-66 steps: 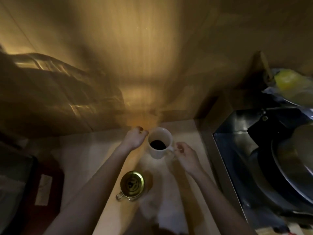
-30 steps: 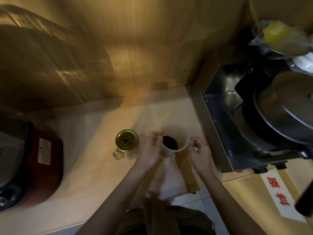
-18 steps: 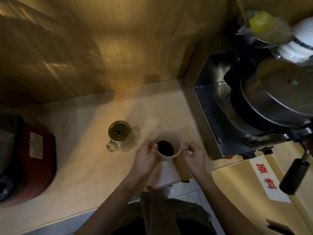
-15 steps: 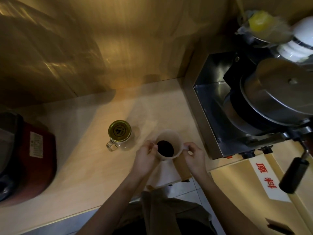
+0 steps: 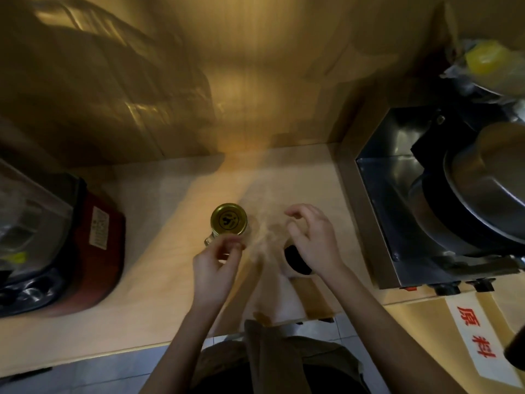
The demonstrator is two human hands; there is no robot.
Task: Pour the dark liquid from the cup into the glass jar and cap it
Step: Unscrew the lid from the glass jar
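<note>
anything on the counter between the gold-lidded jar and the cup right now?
No object. In the head view, only bare counter with a blurred pale streak separates the jar from the cup; the right hand partly covers the cup.

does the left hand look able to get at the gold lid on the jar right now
Probably yes. The left hand is open and empty, its fingers just short of the gold lid on the jar, with nothing between. The cup sits off under the right hand.
</note>
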